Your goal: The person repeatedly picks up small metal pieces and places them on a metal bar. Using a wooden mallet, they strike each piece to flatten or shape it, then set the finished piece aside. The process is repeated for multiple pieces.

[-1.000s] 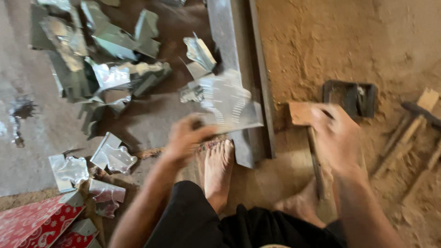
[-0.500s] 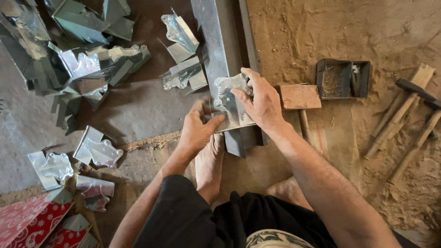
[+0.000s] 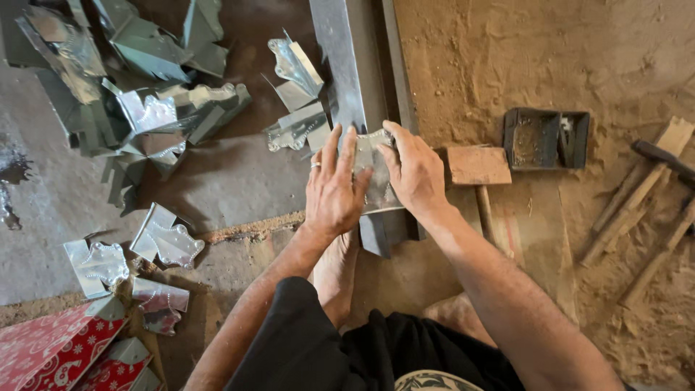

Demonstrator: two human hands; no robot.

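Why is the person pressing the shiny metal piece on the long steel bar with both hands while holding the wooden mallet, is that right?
Not quite. In the head view both hands, left hand and right hand, press the embossed metal piece on the steel bar, but neither holds the wooden mallet. It lies on the ground beside the right hand.

The embossed sheet piece (image 3: pixel 373 170) under both hands is thin metal, bright and glossy, resting on a smooth steel bar (image 3: pixel 346 80) with a duller grey sheen. The scattered cut pieces (image 3: pixel 145 116) show the same shiny, creased sheet metal, while the mallet (image 3: pixel 478 168) is matt, unfinished wood. The floor (image 3: pixel 507 65) appears to be rough, dusty earth or concrete.
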